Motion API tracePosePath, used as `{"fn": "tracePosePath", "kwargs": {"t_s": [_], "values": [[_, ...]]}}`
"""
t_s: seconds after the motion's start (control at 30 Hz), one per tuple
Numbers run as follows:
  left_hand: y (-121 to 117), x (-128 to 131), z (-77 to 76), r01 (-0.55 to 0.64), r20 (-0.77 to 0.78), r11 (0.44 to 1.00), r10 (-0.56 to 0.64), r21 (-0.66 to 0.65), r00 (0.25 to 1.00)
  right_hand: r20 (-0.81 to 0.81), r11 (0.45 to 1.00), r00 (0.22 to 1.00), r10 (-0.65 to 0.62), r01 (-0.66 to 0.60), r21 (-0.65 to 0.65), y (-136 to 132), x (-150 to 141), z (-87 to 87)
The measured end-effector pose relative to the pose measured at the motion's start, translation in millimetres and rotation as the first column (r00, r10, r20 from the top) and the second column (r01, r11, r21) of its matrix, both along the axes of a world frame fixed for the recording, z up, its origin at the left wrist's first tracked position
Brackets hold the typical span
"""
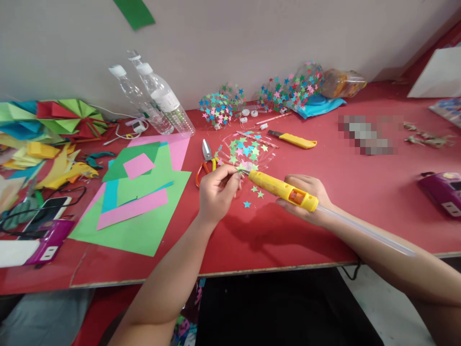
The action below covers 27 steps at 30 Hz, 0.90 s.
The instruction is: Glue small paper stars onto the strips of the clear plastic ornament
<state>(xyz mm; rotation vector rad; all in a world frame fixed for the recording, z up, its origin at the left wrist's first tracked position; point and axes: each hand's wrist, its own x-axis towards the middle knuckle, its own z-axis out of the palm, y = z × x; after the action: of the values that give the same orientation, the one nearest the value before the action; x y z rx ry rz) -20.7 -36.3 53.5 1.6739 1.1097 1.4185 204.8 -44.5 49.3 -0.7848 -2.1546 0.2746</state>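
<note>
My right hand (306, 197) is wrapped round a yellow hot glue gun (273, 186), with a clear glue stick (367, 232) jutting from its back end. Its metal nozzle points left, right at the fingertips of my left hand (219, 192). Those fingers pinch what looks like a small green paper star, mostly hidden. Just beyond my hands lies a clear round plastic piece (271, 158) bearing a pile of paper stars (248, 148). A blue star (247, 204) and some green ones rest on the red table (266, 245) nearer me.
Red-handled pliers (206, 156) lie behind my left hand, a yellow utility knife (297, 141) farther right. Coloured paper sheets (144, 242) cover the left side. Plastic bottles (167, 103) and star-covered clear balls (216, 109) stand along the wall. A purple power strip (442, 192) sits far right.
</note>
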Motion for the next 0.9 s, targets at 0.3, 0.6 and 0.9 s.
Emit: {"fn": "tracePosePath", "kwargs": {"t_s": [0.3, 0.6, 0.9], "values": [[0.2, -0.2, -0.3, 0.003, -0.013, 1.0, -0.003, 0.018, 1.0, -0.002, 1.0, 1.0, -0.003, 0.003, -0.012, -0.6, -0.6, 2.4], [-0.1, -1.2, -1.8, -0.008, -0.057, 0.998, 0.012, 0.06, 0.998, 0.003, 0.999, 1.0, -0.012, 0.012, -0.05, -0.6, -0.3, 0.8], [-0.2, -3.3, 4.5, -0.06, -0.332, 0.921, 0.199, 0.385, 0.922, 0.004, 0.999, 1.0, -0.008, 0.009, -0.046, 1.1, 1.1, 6.0]]}}
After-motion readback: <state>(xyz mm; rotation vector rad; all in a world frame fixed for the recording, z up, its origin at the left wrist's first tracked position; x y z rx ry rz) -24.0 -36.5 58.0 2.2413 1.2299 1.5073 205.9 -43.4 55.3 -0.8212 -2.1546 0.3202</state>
